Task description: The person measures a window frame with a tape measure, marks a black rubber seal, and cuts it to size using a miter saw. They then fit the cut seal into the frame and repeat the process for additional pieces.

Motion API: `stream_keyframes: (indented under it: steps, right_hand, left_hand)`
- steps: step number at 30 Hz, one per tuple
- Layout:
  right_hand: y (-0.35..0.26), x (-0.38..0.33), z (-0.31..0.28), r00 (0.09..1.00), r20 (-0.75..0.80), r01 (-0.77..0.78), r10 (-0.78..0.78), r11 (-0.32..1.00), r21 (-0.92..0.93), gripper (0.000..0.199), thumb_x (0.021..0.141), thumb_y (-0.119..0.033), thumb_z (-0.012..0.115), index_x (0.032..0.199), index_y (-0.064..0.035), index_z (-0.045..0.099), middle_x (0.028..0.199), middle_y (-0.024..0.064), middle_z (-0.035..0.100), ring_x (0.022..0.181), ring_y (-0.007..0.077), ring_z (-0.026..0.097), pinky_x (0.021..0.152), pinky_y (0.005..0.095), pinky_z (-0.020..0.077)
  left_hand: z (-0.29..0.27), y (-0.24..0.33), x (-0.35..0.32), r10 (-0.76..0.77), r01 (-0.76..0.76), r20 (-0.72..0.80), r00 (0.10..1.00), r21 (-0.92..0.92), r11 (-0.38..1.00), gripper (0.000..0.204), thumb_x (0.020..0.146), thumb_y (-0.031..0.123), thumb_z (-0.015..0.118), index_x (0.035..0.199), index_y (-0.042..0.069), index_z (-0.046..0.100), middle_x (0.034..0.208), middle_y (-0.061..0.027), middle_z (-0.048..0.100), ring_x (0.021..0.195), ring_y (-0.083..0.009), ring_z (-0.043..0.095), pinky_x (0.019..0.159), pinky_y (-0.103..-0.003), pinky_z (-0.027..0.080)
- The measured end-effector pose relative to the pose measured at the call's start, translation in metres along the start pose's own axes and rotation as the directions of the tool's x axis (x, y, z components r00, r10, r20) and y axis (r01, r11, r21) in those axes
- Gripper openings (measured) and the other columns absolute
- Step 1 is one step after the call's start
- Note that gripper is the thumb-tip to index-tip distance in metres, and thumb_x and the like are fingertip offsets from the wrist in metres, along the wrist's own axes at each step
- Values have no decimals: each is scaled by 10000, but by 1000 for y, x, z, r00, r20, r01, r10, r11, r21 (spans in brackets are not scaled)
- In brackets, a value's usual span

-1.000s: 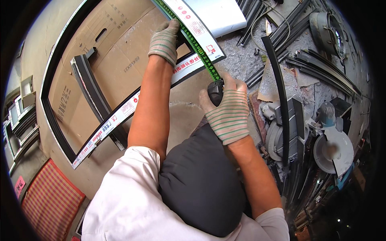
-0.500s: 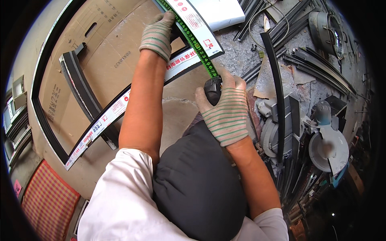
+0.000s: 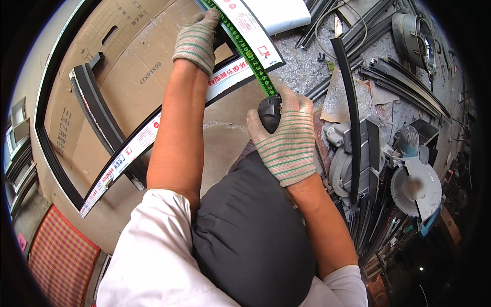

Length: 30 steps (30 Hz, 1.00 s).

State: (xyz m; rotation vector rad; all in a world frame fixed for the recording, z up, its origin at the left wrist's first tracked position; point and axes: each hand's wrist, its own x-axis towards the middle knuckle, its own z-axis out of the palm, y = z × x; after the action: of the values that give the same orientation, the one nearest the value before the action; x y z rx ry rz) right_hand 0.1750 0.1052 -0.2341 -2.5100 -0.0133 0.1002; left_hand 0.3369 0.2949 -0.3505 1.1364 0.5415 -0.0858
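The left hand (image 3: 197,38) pressed the green tape (image 3: 245,51) flat against the frame (image 3: 153,133), fingers together, pinning its far end. The right hand (image 3: 284,138) wrapped its fingers around the tape case (image 3: 269,110), keeping the blade taut along the frame above the cardboard (image 3: 128,66).

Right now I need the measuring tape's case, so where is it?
In the head view, the black tape case sits centre, under the right hand, its green blade running up-left toward the left hand.
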Motion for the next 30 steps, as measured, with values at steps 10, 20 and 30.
stream_keyframes:
  steps: [10, 20, 30]
  right_hand:
    - [1, 0, 0, 1000, -14, 11, -11, 1000, 0, 754, 762, -250, 871, 1367, 32, 521, 1210, 288, 521, 1118, 436, 568, 979, 516, 500]
    - [0, 0, 1, 1000, -3, 5, -6, 1000, -17, 762, 764, -255, 868, 1373, 38, 516, 1225, 296, 517, 1144, 444, 563, 997, 514, 499]
    - [-2, 0, 0, 1000, -9, -5, 5, 1000, -19, 747, 762, -263, 871, 1361, 32, 535, 1217, 282, 529, 1137, 430, 569, 991, 506, 507]
  left_hand:
    - [3, 0, -3, -9, 8, -7, 1000, -47, 999, 471, 999, 264, 708, 1357, -26, 608, 1153, -137, 719, 991, -243, 699, 959, -378, 555]
    - [0, -1, -2, 9, -9, 20, 1000, -23, 1000, 474, 1001, 270, 706, 1353, -32, 609, 1150, -142, 726, 998, -243, 705, 964, -374, 546]
    - [1, -3, 12, -131, 120, -60, 990, -161, 980, 400, 973, 260, 753, 1274, 32, 617, 1034, -105, 713, 864, -254, 713, 787, -391, 611]
